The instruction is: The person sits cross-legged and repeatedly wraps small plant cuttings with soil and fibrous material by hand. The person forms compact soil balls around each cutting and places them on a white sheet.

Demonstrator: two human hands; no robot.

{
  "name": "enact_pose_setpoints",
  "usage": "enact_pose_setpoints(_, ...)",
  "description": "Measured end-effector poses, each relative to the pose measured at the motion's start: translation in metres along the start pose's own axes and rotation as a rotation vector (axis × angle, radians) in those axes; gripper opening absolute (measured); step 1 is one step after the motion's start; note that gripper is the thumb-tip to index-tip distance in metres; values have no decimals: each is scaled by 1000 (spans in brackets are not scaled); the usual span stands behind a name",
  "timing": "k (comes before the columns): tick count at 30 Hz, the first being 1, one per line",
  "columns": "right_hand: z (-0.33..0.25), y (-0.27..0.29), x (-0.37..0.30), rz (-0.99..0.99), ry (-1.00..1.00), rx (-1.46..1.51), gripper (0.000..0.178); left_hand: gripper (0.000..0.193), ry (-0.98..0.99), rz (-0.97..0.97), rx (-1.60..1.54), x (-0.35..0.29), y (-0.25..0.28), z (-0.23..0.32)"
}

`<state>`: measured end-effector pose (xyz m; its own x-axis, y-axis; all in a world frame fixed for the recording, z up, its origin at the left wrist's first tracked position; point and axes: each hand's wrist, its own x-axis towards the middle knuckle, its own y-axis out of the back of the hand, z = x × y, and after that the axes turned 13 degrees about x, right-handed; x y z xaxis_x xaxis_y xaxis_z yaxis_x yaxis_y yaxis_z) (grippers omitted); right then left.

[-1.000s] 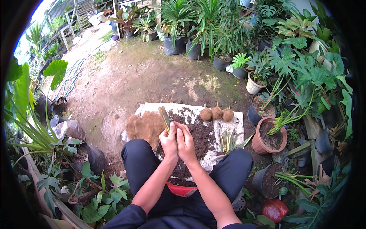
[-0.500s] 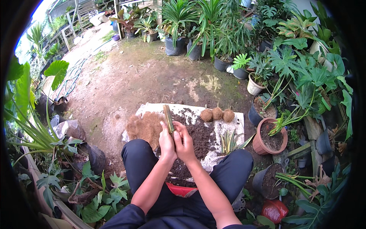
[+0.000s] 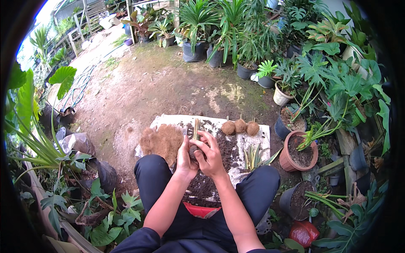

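Note:
Between my knees, my left hand (image 3: 185,161) and my right hand (image 3: 211,157) are cupped around a dark ball of soil (image 3: 193,152). A long yellow-green leaf cutting (image 3: 197,128) stands upright out of the ball, its upper part above my fingers. My right fingers curl over the far side, my left palm supports the near left side. Below lies a white sheet (image 3: 263,141) with loose dark soil (image 3: 225,154) spread on it. A heap of brown coconut fibre (image 3: 162,143) is left of my hands. Several striped leaf pieces (image 3: 252,158) lie to the right.
Three round fibre-wrapped balls (image 3: 240,125) with short stems sit at the sheet's far right. A red object (image 3: 200,210) shows between my legs. Potted plants line the right, with a terracotta pot (image 3: 298,152) close by. A hose (image 3: 80,86) lies on the ground at far left.
The cutting has turned from tilted left to nearly upright. My hands, earlier pressed together lengthwise, are now opened around the ball, so its dark soil shows. My right fingers have curled over it.

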<state>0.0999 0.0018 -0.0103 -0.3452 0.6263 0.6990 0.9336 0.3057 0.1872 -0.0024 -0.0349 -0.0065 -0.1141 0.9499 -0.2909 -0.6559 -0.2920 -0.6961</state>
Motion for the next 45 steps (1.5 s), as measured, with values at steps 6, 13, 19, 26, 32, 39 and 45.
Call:
enact_pose_setpoints(6, 5, -15, -7, -70, 35, -16, 24, 31, 5, 99, -114, 11, 24, -11)
enact_pose_setpoints(13, -4, -15, -3, -61, -10, 13, 22, 36, 53, 119, -32, 4, 21, -5)
enact_pose_setpoints(19, -2, -18, -7, -9, 87, 74, 22, 44, 105, -78, -130, 4, 24, 0)
enact_pose_setpoints(26, 5, -20, -8, 7, 134, 56, 26, 48, 98, 51, -65, 5, 22, -4)
enact_pose_setpoints(32, -5, -25, -3, 407, -485, 876, 65, 48, -336, 110, 470, 0, 0, -5)
enact_pose_setpoints(39, 6, 4, -2, 577, -838, 1439, 52, 29, -1165, 172, 1560, -4, -11, -25)
enact_pose_setpoints(45, 18, 7, -8, 614, -757, 1407, 40, 29, -1088, -113, 1399, -6, -13, -25)
